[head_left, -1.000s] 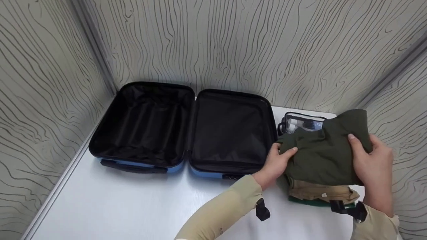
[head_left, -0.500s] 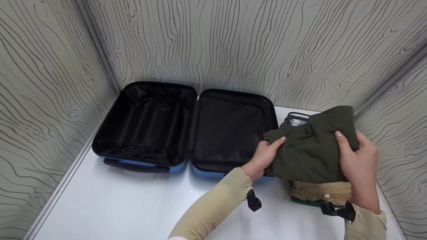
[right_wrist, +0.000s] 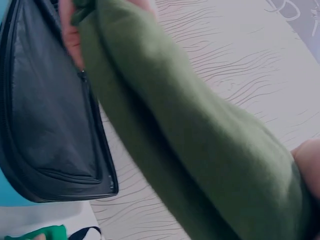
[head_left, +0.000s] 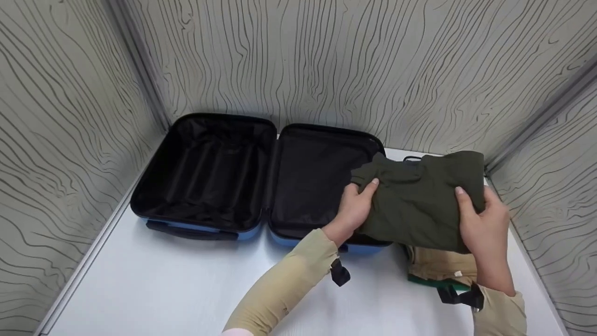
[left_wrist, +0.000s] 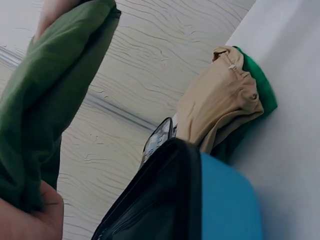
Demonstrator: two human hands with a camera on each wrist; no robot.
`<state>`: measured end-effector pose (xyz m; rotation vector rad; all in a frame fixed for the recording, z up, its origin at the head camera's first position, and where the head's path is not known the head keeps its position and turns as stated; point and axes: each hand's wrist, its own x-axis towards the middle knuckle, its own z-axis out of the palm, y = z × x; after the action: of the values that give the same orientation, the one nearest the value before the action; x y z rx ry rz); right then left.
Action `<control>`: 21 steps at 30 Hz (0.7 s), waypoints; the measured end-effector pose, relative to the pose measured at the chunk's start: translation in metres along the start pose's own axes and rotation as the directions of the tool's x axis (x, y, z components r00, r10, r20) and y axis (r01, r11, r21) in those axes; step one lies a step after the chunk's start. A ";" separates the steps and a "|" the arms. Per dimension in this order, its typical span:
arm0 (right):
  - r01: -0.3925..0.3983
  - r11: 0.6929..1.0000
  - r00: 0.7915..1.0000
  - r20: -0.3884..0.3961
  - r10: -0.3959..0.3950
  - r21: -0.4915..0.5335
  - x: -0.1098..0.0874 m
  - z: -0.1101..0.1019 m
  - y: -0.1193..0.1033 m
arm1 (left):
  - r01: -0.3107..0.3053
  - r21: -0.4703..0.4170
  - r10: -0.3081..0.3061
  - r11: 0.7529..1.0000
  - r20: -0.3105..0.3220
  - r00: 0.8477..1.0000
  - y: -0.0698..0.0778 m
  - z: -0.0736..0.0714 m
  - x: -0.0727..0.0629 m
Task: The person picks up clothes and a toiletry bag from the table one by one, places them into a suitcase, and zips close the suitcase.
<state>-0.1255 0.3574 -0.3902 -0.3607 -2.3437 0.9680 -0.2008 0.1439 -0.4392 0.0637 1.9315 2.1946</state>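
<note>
Both hands hold a folded dark green garment point(head_left: 419, 205) in the air, stretched between them. The left hand point(head_left: 350, 208) grips its left edge, thumb on top, over the near right part of the open suitcase point(head_left: 322, 182). My right hand point(head_left: 485, 228) grips the opposite edge, also with the thumb on top. In the right wrist view, the garment point(right_wrist: 190, 120) shows thick folded layers. Below and behind the right hand lie folded tan clothes point(head_left: 440, 262) on a bright green cloth point(head_left: 436, 282). The fingers under the garment are hidden.
The blue suitcase lies open flat, its black-lined left half point(head_left: 210, 177) against the patterned back wall point(head_left: 298, 60). A clear pouch with black trim point(left_wrist: 159, 140) stands behind the clothes, mostly covered in the head view. Grey-edged side walls bound the white table point(head_left: 186, 280).
The hands have carried the dark green garment leftward, off the clothes pile and partly over the suitcase's right half. The pouch has become mostly hidden behind it.
</note>
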 end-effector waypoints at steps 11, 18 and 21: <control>-0.136 0.984 0.978 0.173 0.116 0.111 -0.003 0.022 -0.003 | -0.147 0.075 0.147 0.986 0.002 0.989 0.015 -0.029 0.009; -0.040 0.959 0.944 0.324 -0.056 0.281 -0.011 0.040 -0.007 | -0.231 0.104 0.235 0.967 -0.028 0.972 0.029 -0.055 0.019; -0.018 0.927 0.925 0.357 -0.127 0.376 -0.012 0.052 -0.009 | -0.261 0.106 0.265 0.960 -0.031 0.964 0.035 -0.068 0.023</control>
<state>-0.1474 0.3172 -0.4180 0.0527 -2.4044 1.5350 -0.2398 0.0777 -0.4161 0.3082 2.1684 2.2733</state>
